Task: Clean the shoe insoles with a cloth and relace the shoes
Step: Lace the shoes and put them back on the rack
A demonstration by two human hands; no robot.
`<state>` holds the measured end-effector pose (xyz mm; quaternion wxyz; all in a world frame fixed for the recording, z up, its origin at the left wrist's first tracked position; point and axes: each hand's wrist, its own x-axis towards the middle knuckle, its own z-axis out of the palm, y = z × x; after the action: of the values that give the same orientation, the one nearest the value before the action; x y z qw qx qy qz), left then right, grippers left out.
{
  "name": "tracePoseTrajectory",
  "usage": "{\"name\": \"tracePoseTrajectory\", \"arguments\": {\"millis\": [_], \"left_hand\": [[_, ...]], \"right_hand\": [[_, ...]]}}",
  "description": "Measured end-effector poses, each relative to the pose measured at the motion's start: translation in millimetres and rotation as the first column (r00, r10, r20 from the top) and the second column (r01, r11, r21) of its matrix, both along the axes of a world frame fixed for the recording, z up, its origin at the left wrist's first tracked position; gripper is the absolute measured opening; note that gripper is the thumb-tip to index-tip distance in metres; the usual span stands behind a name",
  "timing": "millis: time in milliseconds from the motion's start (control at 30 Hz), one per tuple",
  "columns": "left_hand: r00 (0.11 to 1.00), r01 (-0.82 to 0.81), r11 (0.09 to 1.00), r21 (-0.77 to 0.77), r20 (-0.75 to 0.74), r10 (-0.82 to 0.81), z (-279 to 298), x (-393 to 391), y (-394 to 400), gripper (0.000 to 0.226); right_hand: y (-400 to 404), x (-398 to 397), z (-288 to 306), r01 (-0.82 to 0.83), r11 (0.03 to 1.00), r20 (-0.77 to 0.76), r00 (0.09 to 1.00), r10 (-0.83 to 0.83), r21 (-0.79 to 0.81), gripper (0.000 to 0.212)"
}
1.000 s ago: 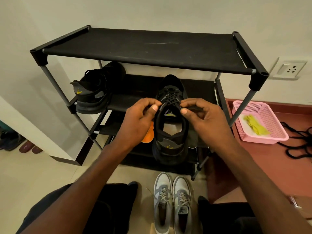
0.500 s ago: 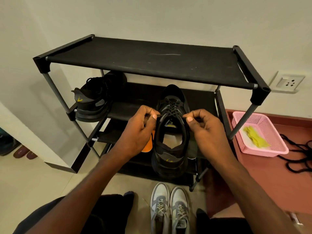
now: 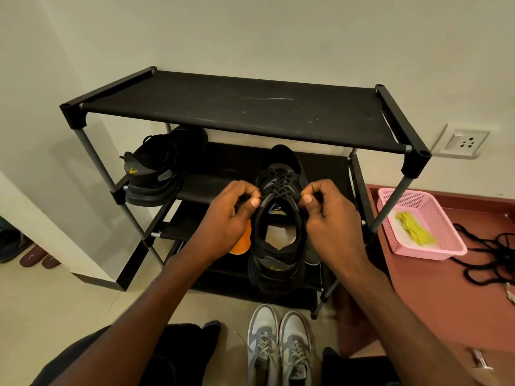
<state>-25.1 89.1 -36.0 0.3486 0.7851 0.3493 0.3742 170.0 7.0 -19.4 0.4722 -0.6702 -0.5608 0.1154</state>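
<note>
While the black shoe (image 3: 278,227) stands heel-near on the rack (image 3: 239,112), in front of its middle shelf, both hands work at its top eyelets. The left hand (image 3: 231,215) has its fingers curled, pinching the lace (image 3: 280,188) at the shoe's left side; the right hand (image 3: 328,215) pinches the lace end at the right side. The lace crosses the tongue in several rows. A pale insole shows inside the shoe's opening. An orange insole (image 3: 242,243) peeks out beside the left hand. A second black shoe (image 3: 158,168) lies on the middle shelf to the left. Grey sneakers (image 3: 278,346) sit on the floor below. A pink basket (image 3: 446,232) holding a yellow cloth (image 3: 415,228) rests on the red ledge, near loose black cord (image 3: 490,252).
</note>
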Motion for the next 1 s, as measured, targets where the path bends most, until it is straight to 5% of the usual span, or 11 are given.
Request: {"name": "tracePoseTrajectory", "arguments": {"millis": [200,333,467,567,767,1000], "left_hand": [[0.996,-0.07,0.995,0.064,-0.059,0.073,16.0,10.3,2.1,0.01],[0.896,-0.127,0.933,0.337,-0.364,0.254,46.6,8.7,-1.8,0.004],[0.71,-0.077,0.916,0.393,-0.624,0.327,91.1,-5.5,8.9,0.02],[0.593,-0.02,0.927,0.374,-0.742,0.312,108.7,-21.9,7.9,0.02],[0.519,-0.131,0.879,0.458,-0.724,0.454,108.5,-47.8,5.6,0.027],[0.577,-0.232,0.881,0.412,-0.671,0.466,104.2,-48.6,0.8,0.03]], "right_hand": [[2.2,2.0,7.1,-0.004,1.0,0.373,0.928,0.003,0.002,0.019],[-14.5,11.6,30.7,0.076,0.962,0.728,0.67,0.146,-0.263,0.043],[-29.4,28.0,65.0,0.271,0.9,0.856,0.485,0.178,-0.341,0.042],[-44.0,40.0,83.4,0.38,0.853,0.865,0.479,0.15,-0.359,0.037],[-56.8,42.4,86.3,0.413,0.85,0.847,0.526,0.07,-0.327,0.028],[-57.2,50.1,86.1,0.399,0.851,0.768,0.64,0.008,-0.341,0.024]]}}
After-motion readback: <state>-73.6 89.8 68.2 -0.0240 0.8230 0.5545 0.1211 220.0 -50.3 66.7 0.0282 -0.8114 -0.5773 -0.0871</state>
